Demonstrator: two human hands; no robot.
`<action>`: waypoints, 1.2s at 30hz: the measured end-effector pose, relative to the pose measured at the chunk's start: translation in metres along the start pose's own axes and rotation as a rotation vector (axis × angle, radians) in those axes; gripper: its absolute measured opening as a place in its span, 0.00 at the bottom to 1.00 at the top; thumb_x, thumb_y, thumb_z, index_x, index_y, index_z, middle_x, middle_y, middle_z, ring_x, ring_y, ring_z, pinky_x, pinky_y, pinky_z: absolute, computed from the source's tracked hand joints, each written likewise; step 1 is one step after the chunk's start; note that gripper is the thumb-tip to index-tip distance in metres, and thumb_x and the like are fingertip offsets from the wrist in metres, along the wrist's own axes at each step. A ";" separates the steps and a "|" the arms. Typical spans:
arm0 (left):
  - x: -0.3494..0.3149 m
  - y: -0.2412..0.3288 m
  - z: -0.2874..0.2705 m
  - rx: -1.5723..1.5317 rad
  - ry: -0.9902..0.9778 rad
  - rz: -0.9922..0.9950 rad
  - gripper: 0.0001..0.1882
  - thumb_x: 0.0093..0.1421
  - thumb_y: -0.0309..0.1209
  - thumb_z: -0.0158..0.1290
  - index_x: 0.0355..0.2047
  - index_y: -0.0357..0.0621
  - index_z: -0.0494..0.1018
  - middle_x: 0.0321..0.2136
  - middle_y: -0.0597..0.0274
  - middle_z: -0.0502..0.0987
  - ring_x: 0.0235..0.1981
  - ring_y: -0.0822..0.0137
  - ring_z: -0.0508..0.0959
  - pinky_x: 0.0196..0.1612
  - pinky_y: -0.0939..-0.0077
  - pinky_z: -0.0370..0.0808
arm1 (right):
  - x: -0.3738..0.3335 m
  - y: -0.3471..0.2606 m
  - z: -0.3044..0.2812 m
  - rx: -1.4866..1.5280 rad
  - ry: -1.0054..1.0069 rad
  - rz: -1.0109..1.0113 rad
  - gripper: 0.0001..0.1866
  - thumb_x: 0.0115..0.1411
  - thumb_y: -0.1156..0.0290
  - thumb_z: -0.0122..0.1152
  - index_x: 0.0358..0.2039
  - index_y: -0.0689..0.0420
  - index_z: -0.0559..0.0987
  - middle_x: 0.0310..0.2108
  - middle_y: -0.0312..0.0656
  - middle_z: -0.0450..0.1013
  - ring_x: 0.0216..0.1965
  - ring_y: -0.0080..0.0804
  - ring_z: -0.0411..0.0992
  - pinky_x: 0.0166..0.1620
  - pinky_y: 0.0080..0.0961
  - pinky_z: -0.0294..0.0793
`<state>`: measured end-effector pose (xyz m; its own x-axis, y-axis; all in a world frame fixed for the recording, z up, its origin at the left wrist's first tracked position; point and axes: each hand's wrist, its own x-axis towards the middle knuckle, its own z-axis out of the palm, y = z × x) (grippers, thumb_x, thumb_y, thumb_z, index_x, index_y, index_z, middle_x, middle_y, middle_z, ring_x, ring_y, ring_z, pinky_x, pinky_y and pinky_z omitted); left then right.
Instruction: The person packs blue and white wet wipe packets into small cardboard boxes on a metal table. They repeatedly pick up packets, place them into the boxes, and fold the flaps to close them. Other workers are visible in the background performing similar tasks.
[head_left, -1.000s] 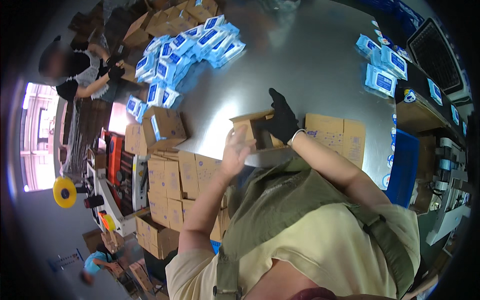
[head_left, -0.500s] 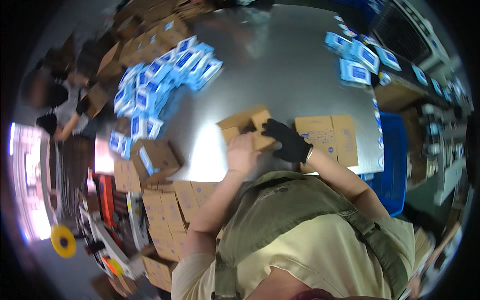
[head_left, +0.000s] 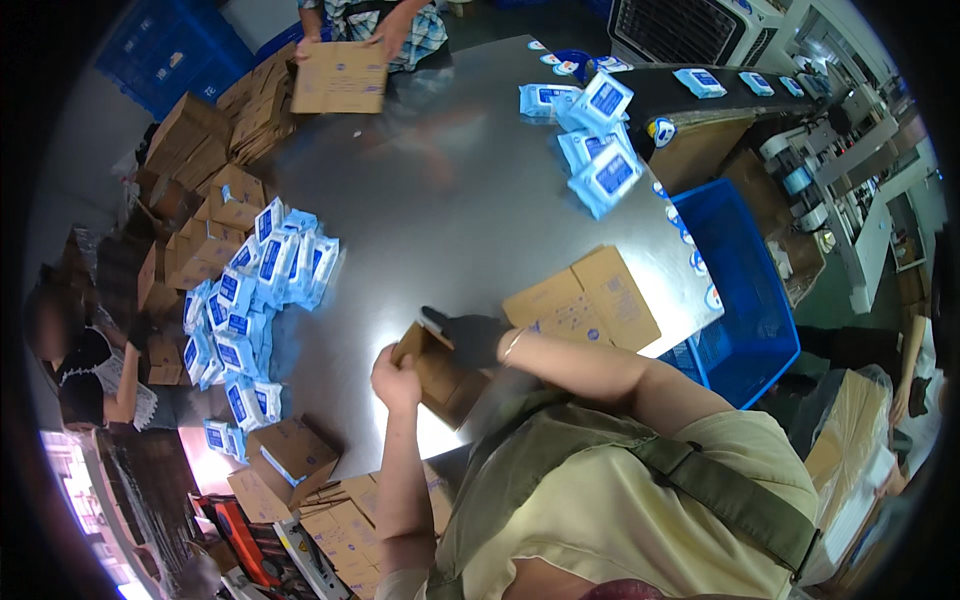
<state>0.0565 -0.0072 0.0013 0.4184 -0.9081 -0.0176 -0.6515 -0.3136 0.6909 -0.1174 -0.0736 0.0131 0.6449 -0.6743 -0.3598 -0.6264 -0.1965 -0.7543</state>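
A brown cardboard box [head_left: 452, 392], open at the top, tilts on the metal table's near edge in front of me. My bare left hand [head_left: 397, 378] grips its left rim, thumb over the edge. In a black glove, my right hand [head_left: 468, 338] is closed at the box's far right edge, fingers reaching across the opening; part of the grip is hidden. Dark shadow fills the box, and I see no pack in it. A flat folded carton [head_left: 585, 303] lies on the table beyond my right forearm.
Blue-and-white wipe packs [head_left: 270, 265] are heaped at left, and more packs [head_left: 600, 145] lie far right beside a conveyor belt [head_left: 690, 100]. A blue crate [head_left: 745, 290] stands right of the metal table [head_left: 430, 190]. Across it, a co-worker's hands hold a carton [head_left: 340, 78].
My view has turned, shifting the scene. The box in my hands is now tipped more upright, its opening facing me. My left hand has moved to its left rim. A far co-worker with a carton has come into view.
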 end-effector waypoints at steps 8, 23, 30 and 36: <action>0.005 -0.007 0.005 0.226 0.078 -0.076 0.08 0.51 0.23 0.50 0.32 0.37 0.75 0.27 0.46 0.77 0.29 0.50 0.77 0.34 0.66 0.72 | -0.028 0.349 -0.290 0.633 1.486 -0.111 0.31 0.47 0.55 0.68 0.46 0.63 0.72 0.41 0.48 0.74 0.43 0.42 0.72 0.46 0.31 0.69; -0.002 0.009 0.009 0.230 0.145 -0.251 0.07 0.53 0.24 0.49 0.30 0.37 0.76 0.23 0.50 0.77 0.26 0.58 0.78 0.33 0.70 0.73 | 0.135 0.366 -0.406 0.506 0.627 0.519 0.39 0.41 0.53 0.70 0.50 0.64 0.70 0.41 0.45 0.75 0.41 0.38 0.74 0.48 0.32 0.70; 0.000 -0.009 0.006 0.264 0.141 -0.287 0.07 0.53 0.28 0.53 0.31 0.39 0.77 0.28 0.49 0.78 0.31 0.55 0.79 0.37 0.69 0.74 | 0.272 0.209 -0.243 0.214 0.507 0.189 0.43 0.35 0.50 0.73 0.49 0.63 0.69 0.42 0.51 0.73 0.41 0.39 0.74 0.47 0.32 0.72; -0.006 -0.018 0.004 0.280 0.137 -0.272 0.07 0.52 0.28 0.53 0.30 0.40 0.77 0.28 0.50 0.78 0.30 0.55 0.79 0.35 0.69 0.74 | 0.295 0.086 -0.151 0.373 0.512 -0.138 0.39 0.42 0.57 0.69 0.54 0.59 0.66 0.52 0.52 0.65 0.53 0.45 0.64 0.56 0.35 0.63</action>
<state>0.0633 0.0031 -0.0140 0.6671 -0.7423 -0.0624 -0.6449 -0.6174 0.4505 -0.0469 -0.3970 -0.0753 0.3603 -0.9328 -0.0079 -0.2988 -0.1073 -0.9483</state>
